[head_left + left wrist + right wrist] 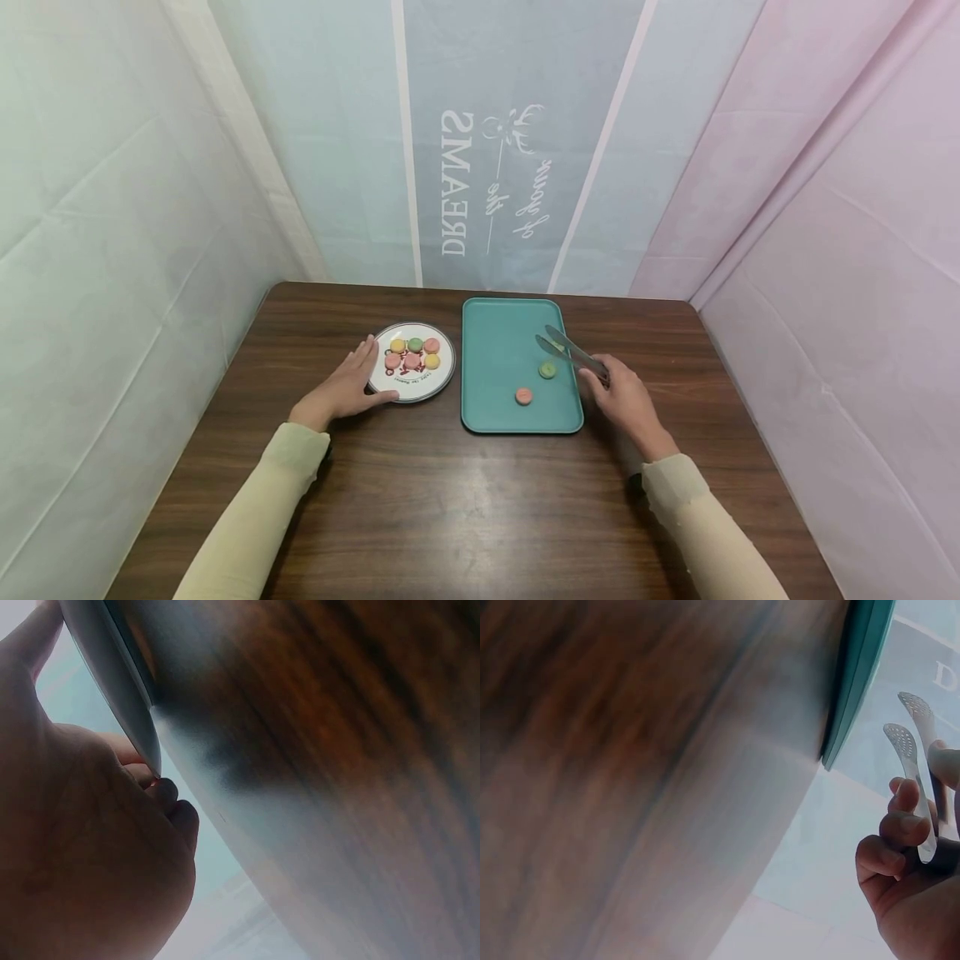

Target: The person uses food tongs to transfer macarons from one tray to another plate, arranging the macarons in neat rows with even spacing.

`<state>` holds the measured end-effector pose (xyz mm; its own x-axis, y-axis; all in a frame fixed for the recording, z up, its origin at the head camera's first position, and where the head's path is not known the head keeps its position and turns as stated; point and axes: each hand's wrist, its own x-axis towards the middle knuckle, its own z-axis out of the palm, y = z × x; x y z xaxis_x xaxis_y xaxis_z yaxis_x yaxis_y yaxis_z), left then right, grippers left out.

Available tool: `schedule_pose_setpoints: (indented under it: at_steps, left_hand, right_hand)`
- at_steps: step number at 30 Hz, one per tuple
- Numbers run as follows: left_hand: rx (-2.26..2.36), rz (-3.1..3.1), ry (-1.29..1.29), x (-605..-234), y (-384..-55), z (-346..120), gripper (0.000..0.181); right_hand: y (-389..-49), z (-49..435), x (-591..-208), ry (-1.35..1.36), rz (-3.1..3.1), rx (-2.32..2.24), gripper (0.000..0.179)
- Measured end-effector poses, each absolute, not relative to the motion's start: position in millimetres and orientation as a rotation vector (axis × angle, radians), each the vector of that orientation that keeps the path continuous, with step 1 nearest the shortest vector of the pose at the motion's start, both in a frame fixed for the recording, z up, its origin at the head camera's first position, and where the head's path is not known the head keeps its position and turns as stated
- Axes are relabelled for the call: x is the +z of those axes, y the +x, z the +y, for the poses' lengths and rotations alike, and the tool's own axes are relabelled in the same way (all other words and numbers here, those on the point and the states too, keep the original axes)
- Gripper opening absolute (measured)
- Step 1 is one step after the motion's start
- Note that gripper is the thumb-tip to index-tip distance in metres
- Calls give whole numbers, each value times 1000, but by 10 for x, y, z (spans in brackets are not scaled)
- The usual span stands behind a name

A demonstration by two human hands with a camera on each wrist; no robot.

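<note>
My left hand [347,383] rests at the left rim of a round white plate [416,390], its fingers along the edge and its thumb at the near side. Several macarons, pink, yellow and green, lie on the plate, among them a green macaron [415,344]. In my right hand [624,400] I grip metal tongs [577,353] with perforated heads [902,742], their tips apart, above the right side of a teal tray [498,333]. On the tray lie a pink macaron [523,396], a green macaron [547,369] and a yellow-green one partly hidden by the tongs.
A dark brown wooden table [465,517] carries the plate on the left and the tray to its right, a narrow gap between them. Pale curtains [360,167] hang behind the table and along both sides.
</note>
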<state>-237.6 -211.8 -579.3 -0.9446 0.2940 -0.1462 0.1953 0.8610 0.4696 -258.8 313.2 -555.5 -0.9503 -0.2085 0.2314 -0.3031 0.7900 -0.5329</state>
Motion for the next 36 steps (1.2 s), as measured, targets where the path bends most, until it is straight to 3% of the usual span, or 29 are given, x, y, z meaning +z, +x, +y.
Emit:
schedule_pose_setpoints:
  at_steps: [36]
  left_hand:
    - [697,2818,363,-5787,-2376,-2124,121]
  right_hand:
    - [-2716,3220,-5528,299,-2955,757,47]
